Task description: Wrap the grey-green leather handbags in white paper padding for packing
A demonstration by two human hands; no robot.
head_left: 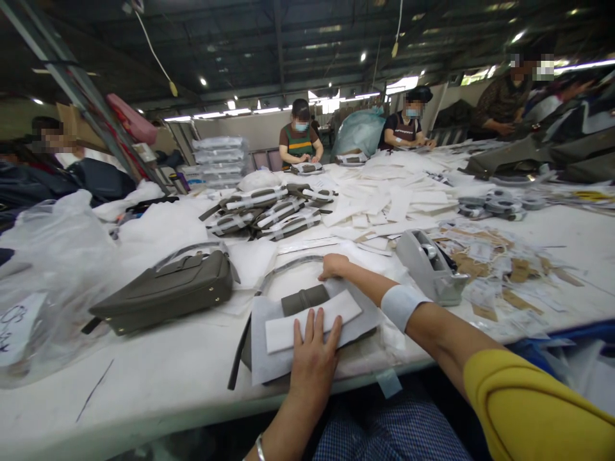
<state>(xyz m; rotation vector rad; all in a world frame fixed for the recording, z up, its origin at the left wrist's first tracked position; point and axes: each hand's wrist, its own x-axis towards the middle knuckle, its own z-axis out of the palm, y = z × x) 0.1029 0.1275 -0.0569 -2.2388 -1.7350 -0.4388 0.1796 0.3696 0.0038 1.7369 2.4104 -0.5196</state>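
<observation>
My left hand (314, 346) lies flat with its fingers spread on a white foam strip (283, 333). Beneath the strip is a sheet of thin white paper (262, 365), resting on a dark olive bag whose edge shows under it. A folded olive piece (304, 299) lies just above the strip. My right hand (334, 266) is curled at the far side, by the end of the bag's arched, wrapped handle (288, 264); what its fingers hold, if anything, is hidden. A second olive bag (168, 291) lies to the left.
A grey tape dispenser (430, 269) stands right of my right forearm, beside scattered brown tags (521, 269). Wrapped handles (273, 208) are piled beyond. Plastic wrapping (62, 269) lies left. Several people work across the table (192, 390).
</observation>
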